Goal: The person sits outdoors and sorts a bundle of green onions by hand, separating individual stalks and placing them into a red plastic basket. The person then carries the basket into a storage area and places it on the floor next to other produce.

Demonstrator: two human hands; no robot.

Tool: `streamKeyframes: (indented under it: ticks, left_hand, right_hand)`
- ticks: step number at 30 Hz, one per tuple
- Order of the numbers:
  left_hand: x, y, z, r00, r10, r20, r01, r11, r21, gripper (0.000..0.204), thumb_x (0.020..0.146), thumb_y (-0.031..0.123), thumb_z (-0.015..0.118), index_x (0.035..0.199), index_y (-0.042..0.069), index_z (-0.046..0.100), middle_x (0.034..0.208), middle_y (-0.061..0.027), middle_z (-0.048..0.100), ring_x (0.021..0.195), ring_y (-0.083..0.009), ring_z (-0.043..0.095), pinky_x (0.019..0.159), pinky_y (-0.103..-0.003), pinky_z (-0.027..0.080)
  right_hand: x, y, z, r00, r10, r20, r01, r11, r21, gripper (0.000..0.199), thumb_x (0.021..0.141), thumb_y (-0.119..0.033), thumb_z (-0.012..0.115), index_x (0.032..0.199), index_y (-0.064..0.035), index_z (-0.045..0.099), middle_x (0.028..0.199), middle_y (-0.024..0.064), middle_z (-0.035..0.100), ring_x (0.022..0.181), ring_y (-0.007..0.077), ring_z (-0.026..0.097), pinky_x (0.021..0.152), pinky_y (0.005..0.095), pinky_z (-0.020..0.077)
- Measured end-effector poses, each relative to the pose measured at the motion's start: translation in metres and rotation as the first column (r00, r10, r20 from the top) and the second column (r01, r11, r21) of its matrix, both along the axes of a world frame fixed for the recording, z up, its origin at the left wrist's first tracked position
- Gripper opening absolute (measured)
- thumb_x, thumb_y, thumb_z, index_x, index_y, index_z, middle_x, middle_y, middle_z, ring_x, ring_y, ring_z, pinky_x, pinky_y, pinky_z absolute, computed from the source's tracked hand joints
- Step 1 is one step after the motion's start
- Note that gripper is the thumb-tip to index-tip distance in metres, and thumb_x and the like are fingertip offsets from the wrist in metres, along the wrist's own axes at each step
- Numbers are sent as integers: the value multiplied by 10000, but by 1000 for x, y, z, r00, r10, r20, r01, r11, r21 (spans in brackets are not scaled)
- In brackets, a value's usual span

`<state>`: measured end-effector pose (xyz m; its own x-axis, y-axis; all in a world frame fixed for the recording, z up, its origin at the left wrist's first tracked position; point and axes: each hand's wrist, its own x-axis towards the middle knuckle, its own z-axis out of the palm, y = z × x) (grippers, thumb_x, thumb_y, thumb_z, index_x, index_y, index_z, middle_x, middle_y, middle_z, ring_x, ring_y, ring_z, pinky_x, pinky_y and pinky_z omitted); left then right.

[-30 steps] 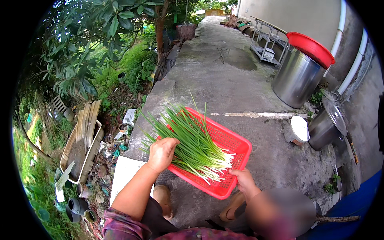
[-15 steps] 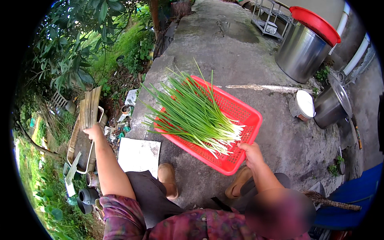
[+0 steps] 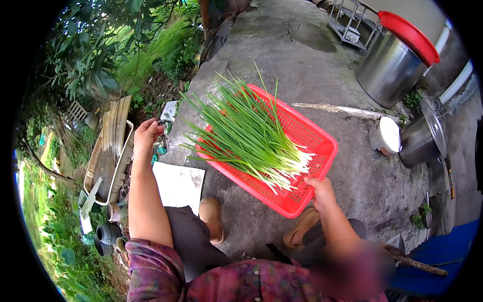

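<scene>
My right hand (image 3: 322, 193) grips the near right rim of a red plastic basket (image 3: 307, 136), thumb over the edge. A loose bunch of green onions (image 3: 246, 131) lies in it, white ends toward that hand. The green tops stick out past the far left rim. My left hand (image 3: 146, 136) is raised to the left of the basket, apart from it. Its fingers are slightly bent and hold nothing that I can see. Close beside that hand, a ribbed brown sheet (image 3: 115, 121) rests in a long, dirty off-white tub (image 3: 119, 173).
A white board (image 3: 178, 185) lies by my left foot. Several dark pots (image 3: 108, 233) stand at the left edge. To the right are a tall steel pot (image 3: 387, 70) under a red basin (image 3: 408, 36), a white bucket (image 3: 385, 135) and a smaller lidded pot (image 3: 420, 141).
My left hand has let go of the ribbed sheet and moved up and right. The sheet now rests in the tub. The basket has shifted slightly right in view, still in my right hand.
</scene>
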<state>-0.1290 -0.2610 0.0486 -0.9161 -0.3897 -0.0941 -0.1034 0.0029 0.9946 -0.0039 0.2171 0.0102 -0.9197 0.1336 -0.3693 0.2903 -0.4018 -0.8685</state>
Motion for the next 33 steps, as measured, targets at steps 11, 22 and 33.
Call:
streamKeyframes:
  ticks: [11, 22, 33]
  left_hand:
    - [-15, -2, -29, 990, -120, -75, 90, 944, -316, 179, 862, 125, 583, 813, -38, 637, 735, -73, 653, 683, -131, 597, 663, -274, 471]
    - [-10, 11, -29, 974, -227, -23, 211, 934, -288, 166, 869, 99, 589, 943, -41, 640, 764, -72, 648, 684, -133, 612, 656, -259, 498]
    - [-11, 27, -10, 984, -65, -166, 4, 939, -343, 127, 846, 82, 598, 877, -29, 650, 740, -54, 649, 682, -106, 600, 655, -257, 482]
  right_hand:
    - [2, 1, -2, 1000, 12, 13, -12, 1000, 3, 315, 766, 17, 590, 1080, 28, 587, 1013, 136, 648, 886, 235, 642, 819, 358, 510]
    - [1, 1, -4, 999, 16, 28, -16, 1000, 7, 314, 774, 14, 579, 1087, 34, 577, 1020, 143, 643, 879, 237, 643, 802, 361, 517]
    - [1, 2, -6, 1000, 18, 14, -19, 999, 32, 320, 777, 16, 577, 1096, 41, 574, 1032, 146, 640, 891, 235, 641, 808, 360, 515]
